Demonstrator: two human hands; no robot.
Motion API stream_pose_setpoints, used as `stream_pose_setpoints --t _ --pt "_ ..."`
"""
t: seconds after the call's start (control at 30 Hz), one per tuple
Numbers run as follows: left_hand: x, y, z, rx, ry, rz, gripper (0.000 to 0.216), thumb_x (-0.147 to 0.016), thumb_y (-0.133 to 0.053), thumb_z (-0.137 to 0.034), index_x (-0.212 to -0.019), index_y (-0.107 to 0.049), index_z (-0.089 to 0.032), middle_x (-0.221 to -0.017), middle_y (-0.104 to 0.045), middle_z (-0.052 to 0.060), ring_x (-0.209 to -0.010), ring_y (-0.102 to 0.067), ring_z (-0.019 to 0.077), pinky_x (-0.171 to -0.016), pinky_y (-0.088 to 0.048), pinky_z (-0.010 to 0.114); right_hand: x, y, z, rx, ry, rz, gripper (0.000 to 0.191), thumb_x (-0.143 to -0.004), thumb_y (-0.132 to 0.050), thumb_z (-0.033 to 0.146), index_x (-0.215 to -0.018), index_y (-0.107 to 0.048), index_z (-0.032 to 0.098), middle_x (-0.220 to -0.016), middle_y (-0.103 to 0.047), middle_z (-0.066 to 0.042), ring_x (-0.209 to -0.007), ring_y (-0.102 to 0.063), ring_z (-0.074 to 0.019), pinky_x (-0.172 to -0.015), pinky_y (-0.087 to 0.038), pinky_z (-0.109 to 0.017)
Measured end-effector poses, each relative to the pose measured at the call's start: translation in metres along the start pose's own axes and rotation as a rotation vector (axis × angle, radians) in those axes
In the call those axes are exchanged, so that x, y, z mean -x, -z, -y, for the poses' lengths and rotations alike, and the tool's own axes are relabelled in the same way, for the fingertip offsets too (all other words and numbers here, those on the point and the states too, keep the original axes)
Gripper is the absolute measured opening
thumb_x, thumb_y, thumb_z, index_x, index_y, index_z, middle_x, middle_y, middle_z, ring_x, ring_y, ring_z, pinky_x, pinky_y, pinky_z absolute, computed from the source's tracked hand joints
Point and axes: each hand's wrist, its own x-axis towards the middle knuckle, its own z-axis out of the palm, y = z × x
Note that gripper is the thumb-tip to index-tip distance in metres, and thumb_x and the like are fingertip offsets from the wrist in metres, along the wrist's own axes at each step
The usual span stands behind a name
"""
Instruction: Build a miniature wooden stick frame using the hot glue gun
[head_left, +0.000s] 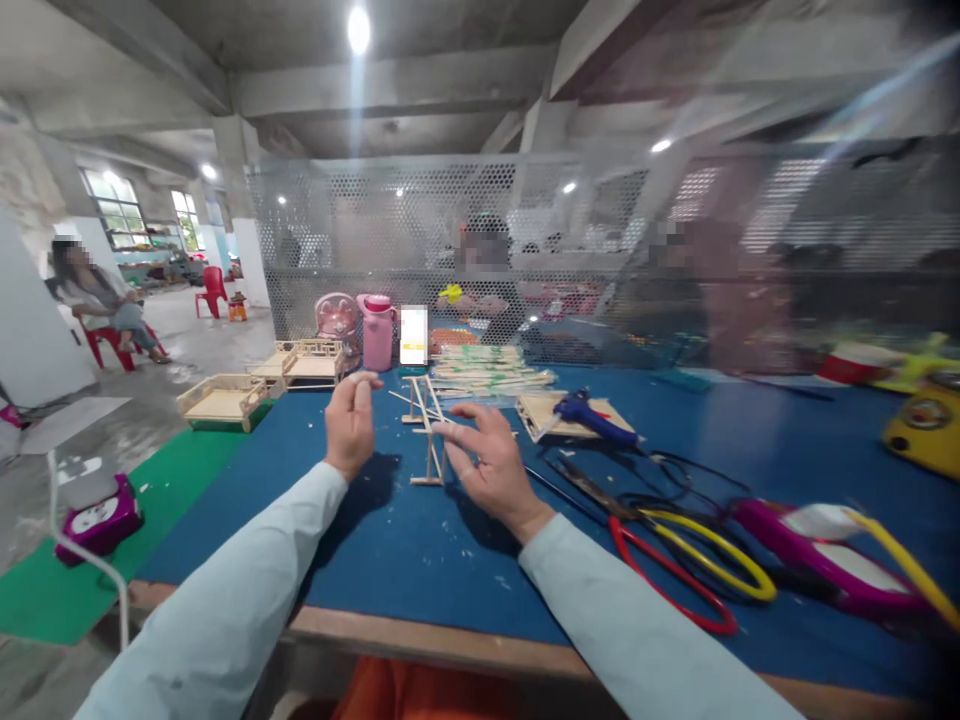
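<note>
A small frame of thin wooden sticks (pixel 430 450) stands on the blue tabletop in front of me. My right hand (pixel 495 465) is at its right side, with bent fingers and thumb closed at the upper sticks. To the left of the frame, my left hand (pixel 350 425) is raised above the table, apart from the frame. Its fingers are curled together, and I cannot make out whether anything is between them. Behind the frame lies a pile of wooden sticks with green bands (pixel 487 370).
Scissors with red and yellow handles (pixel 675 560) lie to the right. A blue glue gun (pixel 596 415) rests on a wooden piece. Small wooden beds (pixel 221 402) stand at left. A pink thermos (pixel 377 335) and a lit screen (pixel 413 335) stand before a perforated partition (pixel 450 200).
</note>
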Motion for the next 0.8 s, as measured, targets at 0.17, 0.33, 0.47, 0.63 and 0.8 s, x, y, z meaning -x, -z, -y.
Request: stream_pose_setpoints --t 0.17,0.33,0.47,0.63,0.8 --pt "0.001 0.012 0.015 0.034 0.171 0.053 0.031 -0.092 -0.034 -0.033 -0.091 -0.059 -0.015 -0.08 -0.063 0.004 -0.077 -0.058 0.0142 -0.076 -0.044 0.027 0.003 -0.003 -0.001 0.053 -0.005 0.087 0.025 -0.084 -0.049 0.02 -0.098 -0.07 0.023 -0.105 -0.059 -0.009 -0.099 -0.054 -0.0226 -0.084 -0.042 -0.041" --pt "0.008 0.005 0.014 0.033 0.197 0.162 0.029 -0.09 -0.036 -0.032 -0.088 -0.06 -0.016 -0.078 -0.063 0.003 -0.075 -0.057 0.0139 -0.074 -0.045 0.025 0.004 -0.007 -0.001 0.078 -0.002 0.096 0.023 -0.085 -0.05 0.02 -0.096 -0.07 0.023 -0.103 -0.059 -0.009 -0.099 -0.053 -0.0231 -0.084 -0.042 -0.042" --pt "0.011 0.001 0.015 0.035 0.203 0.234 0.028 -0.09 -0.036 -0.032 -0.095 -0.059 -0.016 -0.081 -0.063 0.003 -0.077 -0.058 0.014 -0.074 -0.046 0.025 0.003 -0.011 -0.003 0.035 -0.008 0.075 0.022 -0.085 -0.05 0.019 -0.094 -0.07 0.023 -0.101 -0.06 -0.008 -0.097 -0.054 -0.0223 -0.084 -0.043 -0.041" --pt "0.014 -0.001 0.014 0.036 0.216 0.324 0.03 -0.09 -0.036 -0.033 -0.096 -0.059 -0.016 -0.086 -0.064 0.005 -0.081 -0.058 0.015 -0.075 -0.046 0.026 0.003 -0.015 -0.004 -0.012 -0.025 0.059 0.022 -0.084 -0.051 0.018 -0.094 -0.07 0.023 -0.101 -0.059 -0.009 -0.097 -0.053 -0.0225 -0.085 -0.044 -0.041" --pt "0.013 0.001 0.014 0.047 0.233 0.527 0.021 -0.083 -0.044 -0.019 -0.089 -0.063 -0.014 -0.076 -0.065 0.003 -0.073 -0.059 0.0143 -0.072 -0.047 0.026 0.004 -0.015 -0.004 -0.025 -0.031 0.06 0.023 -0.084 -0.05 0.018 -0.094 -0.07 0.024 -0.102 -0.059 -0.008 -0.098 -0.053 -0.0226 -0.085 -0.043 -0.041"
